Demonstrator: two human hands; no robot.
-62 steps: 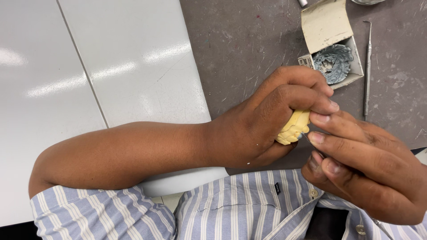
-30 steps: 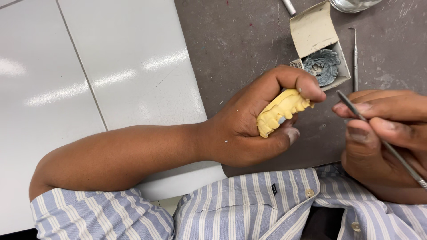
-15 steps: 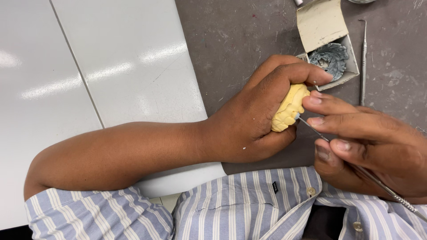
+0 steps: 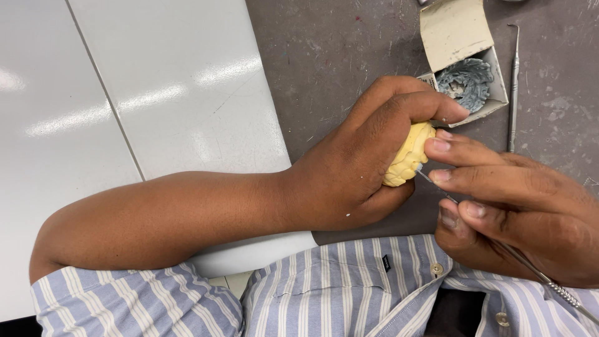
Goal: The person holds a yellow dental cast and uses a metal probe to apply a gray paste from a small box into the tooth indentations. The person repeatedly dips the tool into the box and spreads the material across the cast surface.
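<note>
Cardboard box (image 4: 458,37) beside metal pick (image 4: 513,81)

Our left hand (image 4: 359,165) is curled tight, thumb arched over the top, its bare forearm lying across in front of us. Our right hand (image 4: 518,209) meets it from the right, fingers (image 4: 465,153) extended and pinched together, fingertips nearly touching the left thumb.

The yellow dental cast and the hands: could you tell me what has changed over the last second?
The right hand brought its thin metal instrument back in; the tip now meets the yellow cast. The left hand closed further around the cast. The open box and spare tool stayed put.
</note>
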